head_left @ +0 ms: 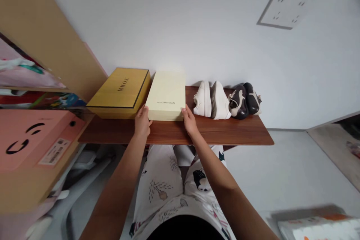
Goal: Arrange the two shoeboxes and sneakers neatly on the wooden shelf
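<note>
Hands (pixel 143 122) on cream box (pixel 165 95), gold box (pixel 118 88) beside, white sneakers (pixel 212 100), dark shoes (pixel 244 101)

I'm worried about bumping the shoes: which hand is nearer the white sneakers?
Right. The right hand rests against the right end of the cream box, just beside the white sneakers. The left hand is farther away, at the box's other end.

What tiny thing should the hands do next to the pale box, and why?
Probably pull the cream box straight toward the person: the left hand and right hand hold its front corners, and the yellow box and white sneakers sit close beside it.
</note>
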The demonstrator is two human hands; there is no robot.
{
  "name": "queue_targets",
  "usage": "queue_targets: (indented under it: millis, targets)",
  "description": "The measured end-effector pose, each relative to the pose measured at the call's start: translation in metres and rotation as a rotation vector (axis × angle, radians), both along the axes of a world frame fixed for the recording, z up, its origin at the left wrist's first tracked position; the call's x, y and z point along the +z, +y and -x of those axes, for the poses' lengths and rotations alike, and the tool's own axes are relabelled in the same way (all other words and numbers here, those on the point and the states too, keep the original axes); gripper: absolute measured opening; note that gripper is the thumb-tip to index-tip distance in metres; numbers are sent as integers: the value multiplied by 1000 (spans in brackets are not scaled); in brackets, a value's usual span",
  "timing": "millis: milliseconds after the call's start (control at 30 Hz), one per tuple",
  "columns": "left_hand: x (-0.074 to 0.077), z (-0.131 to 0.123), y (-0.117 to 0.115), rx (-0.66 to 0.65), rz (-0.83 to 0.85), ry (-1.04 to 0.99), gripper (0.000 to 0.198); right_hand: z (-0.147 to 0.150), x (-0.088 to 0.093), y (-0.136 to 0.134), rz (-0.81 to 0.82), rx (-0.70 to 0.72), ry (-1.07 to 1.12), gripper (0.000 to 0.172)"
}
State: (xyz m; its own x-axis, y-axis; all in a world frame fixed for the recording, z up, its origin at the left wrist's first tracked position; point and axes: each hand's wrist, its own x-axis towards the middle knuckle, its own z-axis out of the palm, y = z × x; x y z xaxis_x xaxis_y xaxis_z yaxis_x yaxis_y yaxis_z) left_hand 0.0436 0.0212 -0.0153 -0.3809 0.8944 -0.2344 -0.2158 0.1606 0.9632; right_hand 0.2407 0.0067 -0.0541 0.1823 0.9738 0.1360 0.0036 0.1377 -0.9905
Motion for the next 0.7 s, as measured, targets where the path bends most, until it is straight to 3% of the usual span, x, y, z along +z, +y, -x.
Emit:
queue_targets:
  millis: [133,233,300,367,467,600,700]
  targets:
    - [-11,-8,-25,91,21,61,44,-32,8,-24,-87,-55,-50,67]
    - [-32,-25,-59,191,-85,215,45,-83,11,-45,-169,-276,-125,56]
    - [-45,-46,-81,61,-215,305,42,-120,10,-56,-159,-504,-210,55]
    - [-53,-75,-91,-201,-279,321,39,-151,6,-62,-95,-668,-283,59]
    - [-51,-124,-76,-477,-282,322,49,-176,-2,-58,9,-644,-321,62]
    - [-33,-179,-23,-473,-179,306,87,-176,-9,-40,55,-505,-267,60]
    - [-24,-200,7,-462,-32,173,95,-173,-9,-26,83,-503,-267,67]
